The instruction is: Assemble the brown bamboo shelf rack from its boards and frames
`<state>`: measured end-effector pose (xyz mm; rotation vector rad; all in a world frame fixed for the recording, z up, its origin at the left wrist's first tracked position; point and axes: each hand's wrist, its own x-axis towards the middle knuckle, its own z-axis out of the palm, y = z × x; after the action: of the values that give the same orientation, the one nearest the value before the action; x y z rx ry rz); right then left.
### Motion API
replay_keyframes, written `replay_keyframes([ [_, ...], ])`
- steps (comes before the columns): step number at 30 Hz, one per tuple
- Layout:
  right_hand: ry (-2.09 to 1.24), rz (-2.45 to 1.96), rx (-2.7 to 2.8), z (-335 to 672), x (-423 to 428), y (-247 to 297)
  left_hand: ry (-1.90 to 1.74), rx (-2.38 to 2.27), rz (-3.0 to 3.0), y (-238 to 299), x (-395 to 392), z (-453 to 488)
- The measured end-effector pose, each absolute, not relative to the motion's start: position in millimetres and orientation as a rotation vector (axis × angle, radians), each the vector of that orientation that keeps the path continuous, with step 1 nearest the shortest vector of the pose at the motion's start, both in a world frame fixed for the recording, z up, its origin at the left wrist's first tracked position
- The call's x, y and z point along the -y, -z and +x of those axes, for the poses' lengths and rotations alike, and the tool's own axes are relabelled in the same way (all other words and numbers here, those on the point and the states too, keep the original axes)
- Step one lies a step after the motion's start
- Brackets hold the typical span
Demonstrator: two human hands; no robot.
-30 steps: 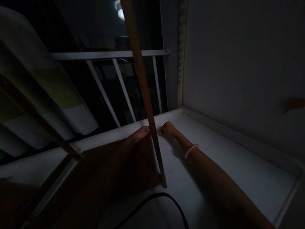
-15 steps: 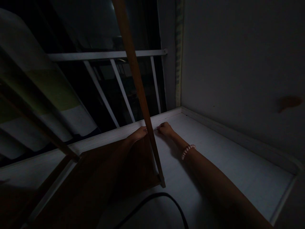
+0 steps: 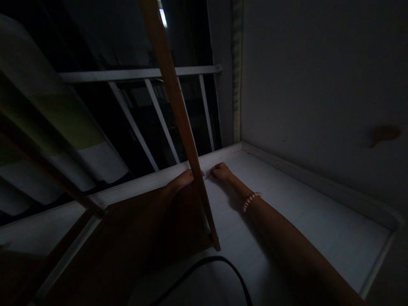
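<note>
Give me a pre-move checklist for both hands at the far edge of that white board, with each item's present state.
1. Left hand on the raised far rim: ok.
2. Right hand resting on the white board, near the rim: ok.
3. Hands on either side of the wooden post: ok.
4. What the fingertips pinch: cannot tell, too dark.
5. Black cable away from both hands: ok.
6. Beaded bracelet not snagged: ok.

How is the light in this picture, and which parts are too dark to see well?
Head view: very dim overall; the white platform catches the most light, so the right hand and left hand show against it. The lower left under the wooden post sinks into shadow. Straight rails lean from lens distortion. Finger detail is lost.
</note>
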<state>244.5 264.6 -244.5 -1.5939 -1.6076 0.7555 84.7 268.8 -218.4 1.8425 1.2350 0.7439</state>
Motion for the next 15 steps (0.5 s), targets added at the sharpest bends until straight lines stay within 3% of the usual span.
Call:
replay_keyframes([
  [15,-0.743,-1.559,1.651,248.2,-270.0,254.1,-0.83,-1.363,1.779,205.8,-274.3,69.1],
])
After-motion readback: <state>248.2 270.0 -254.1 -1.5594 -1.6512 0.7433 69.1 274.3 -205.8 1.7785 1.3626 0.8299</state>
